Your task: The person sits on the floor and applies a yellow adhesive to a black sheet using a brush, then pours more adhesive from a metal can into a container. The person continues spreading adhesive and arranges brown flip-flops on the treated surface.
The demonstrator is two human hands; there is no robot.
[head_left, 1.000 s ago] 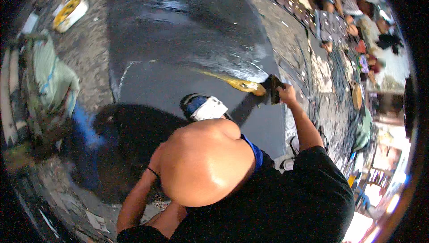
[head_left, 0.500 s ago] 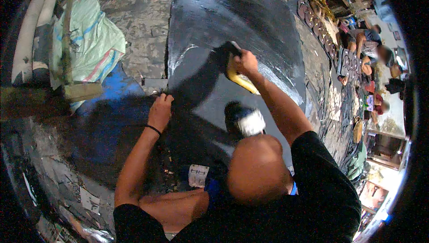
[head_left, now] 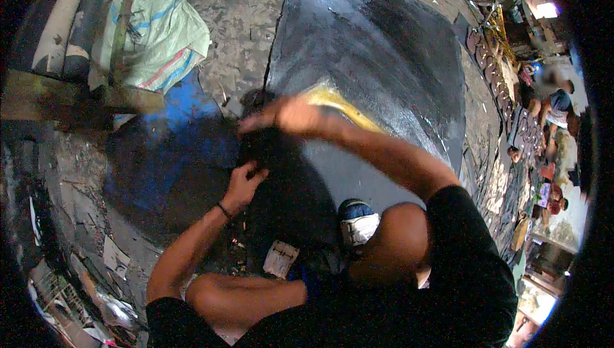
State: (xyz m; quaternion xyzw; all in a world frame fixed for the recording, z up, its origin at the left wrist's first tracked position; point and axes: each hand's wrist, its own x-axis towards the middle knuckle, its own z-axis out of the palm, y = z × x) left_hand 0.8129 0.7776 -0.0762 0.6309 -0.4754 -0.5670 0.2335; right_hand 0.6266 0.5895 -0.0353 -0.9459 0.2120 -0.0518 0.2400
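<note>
A large black sheet (head_left: 377, 47) lies on the ground in front of me, with wet, glossy pale streaks sweeping over it in an arc. Fingers curled, my left hand (head_left: 243, 188) is at the sheet's left edge and seems to pinch it. My right hand (head_left: 295, 116), smeared by motion, reaches across over the sheet's left part, closed on a yellow-edged spreader (head_left: 342, 106). The spreader looks long and bent; blur hides its exact shape and the grip. Shadow darkens the sheet between my hands.
My shoe (head_left: 358, 223) rests on the sheet's near part. To the left are a pale green woven sack (head_left: 173, 41), a wooden beam (head_left: 144, 100), rolls (head_left: 67, 22) and a blue patch (head_left: 192, 108). Other people (head_left: 555, 108) sit at the far right, near dark cut-out pieces (head_left: 527, 134).
My right hand has swept left and nearer with the spreader, from mid-sheet toward its left edge. My left hand stays at that edge. The whole view has shifted a little.
</note>
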